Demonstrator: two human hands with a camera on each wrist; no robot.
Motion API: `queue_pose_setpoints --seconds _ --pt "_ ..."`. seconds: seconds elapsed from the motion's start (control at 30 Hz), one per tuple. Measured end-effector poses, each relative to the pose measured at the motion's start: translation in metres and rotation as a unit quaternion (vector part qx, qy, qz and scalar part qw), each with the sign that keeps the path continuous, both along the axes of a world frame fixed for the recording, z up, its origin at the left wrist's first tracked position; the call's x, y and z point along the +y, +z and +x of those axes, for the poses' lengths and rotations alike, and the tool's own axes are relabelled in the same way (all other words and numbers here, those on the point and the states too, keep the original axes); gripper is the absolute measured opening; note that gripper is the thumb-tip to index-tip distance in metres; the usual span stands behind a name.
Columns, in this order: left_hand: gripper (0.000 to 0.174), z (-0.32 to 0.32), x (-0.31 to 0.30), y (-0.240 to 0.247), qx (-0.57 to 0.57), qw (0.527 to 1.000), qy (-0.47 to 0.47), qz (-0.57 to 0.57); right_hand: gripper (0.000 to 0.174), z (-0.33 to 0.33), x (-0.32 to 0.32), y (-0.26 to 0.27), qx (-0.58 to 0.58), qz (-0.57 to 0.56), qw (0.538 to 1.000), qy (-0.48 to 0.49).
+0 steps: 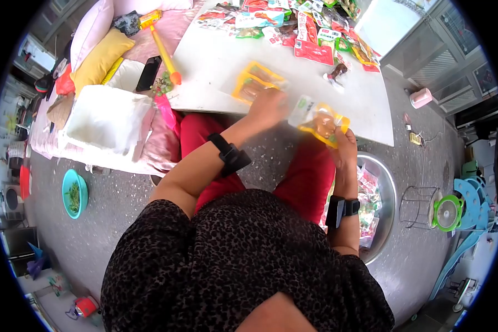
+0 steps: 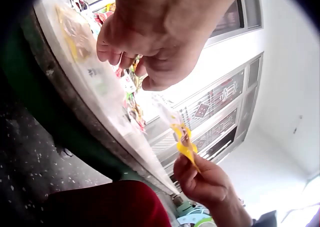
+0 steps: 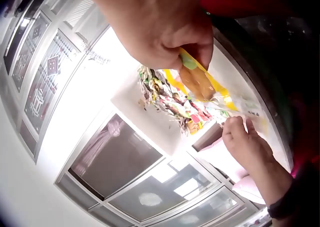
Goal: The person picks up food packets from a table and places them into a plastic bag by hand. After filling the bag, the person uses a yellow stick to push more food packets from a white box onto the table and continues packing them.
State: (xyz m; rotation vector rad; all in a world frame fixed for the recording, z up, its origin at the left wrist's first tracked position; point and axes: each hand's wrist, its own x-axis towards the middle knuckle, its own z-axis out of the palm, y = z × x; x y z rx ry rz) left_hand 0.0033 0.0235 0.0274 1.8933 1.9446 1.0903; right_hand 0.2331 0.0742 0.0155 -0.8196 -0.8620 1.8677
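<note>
Leopard-print top [image 1: 249, 260] and red trousers [image 1: 310, 171] are seen closest, right under the camera. Just past the knees, a yellow snack packet [image 1: 322, 124] is pinched by the right hand [image 1: 344, 148] and held up off the near edge of the white table [image 1: 216, 61]. Its near end is covered by the thumb and fingers.

The left hand [image 1: 268, 105] is laid on the near corner of a second yellow packet [image 1: 255, 82] lying flat on the table. The fingers are curled, but whether it's actually gripped can't be told tbh, since that corner is hidden by the hand.

The far side of the table is piled with mixed snack packets [image 1: 304, 27]. On the floor to the right, a metal basin [image 1: 392, 182] with more packets is tucked beside the right forearm. Off to the left, a white foam box [image 1: 108, 119], a black phone [image 1: 148, 73] and a yellow pillow [image 1: 97, 61] are spread over pink bedding [image 1: 174, 25]. A teal bowl [image 1: 73, 192] is set on the floor, nearer.
</note>
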Motion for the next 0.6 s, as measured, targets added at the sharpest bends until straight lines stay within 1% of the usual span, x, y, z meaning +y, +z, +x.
queue_pose_setpoints --seconds 0.07,0.17,0.2,0.27,0.37,0.4,0.47,0.57,0.6 --pt "0.034 0.004 0.004 -0.013 0.109 0.993 0.016 0.040 0.013 -0.004 0.004 -0.003 0.038 -0.014 0.998 -0.039" --pt "0.037 0.019 0.003 -0.021 0.169 0.975 0.105 0.094 0.014 -0.009 0.009 -0.006 0.044 -0.018 0.997 -0.059" --pt "0.034 0.020 0.004 -0.021 0.174 0.975 0.106 0.092 0.014 -0.011 0.011 -0.007 0.048 -0.017 0.997 -0.061" --pt "0.029 0.020 0.007 -0.023 0.183 0.973 0.107 0.086 0.014 -0.015 0.013 -0.009 0.014 -0.009 0.998 -0.065" --pt "0.018 0.014 0.015 -0.028 0.189 0.974 0.110 0.060 0.013 -0.025 0.015 -0.010 -0.009 0.004 0.997 -0.079" --pt "0.015 0.011 0.018 -0.031 0.158 0.980 0.104 0.063 0.012 -0.028 0.017 -0.010 -0.012 0.008 0.996 -0.084" --pt "0.009 0.006 0.021 -0.033 0.096 0.989 0.093 0.067 0.011 -0.031 0.022 -0.019 -0.017 0.023 0.998 -0.064" --pt "0.007 0.004 0.021 -0.028 0.114 0.981 0.111 0.113 0.010 -0.038 0.024 -0.022 -0.029 0.027 0.998 -0.055" --pt "0.006 0.004 0.020 -0.027 0.100 0.982 0.109 0.115 0.009 -0.041 0.024 -0.021 -0.034 0.026 0.998 -0.055"
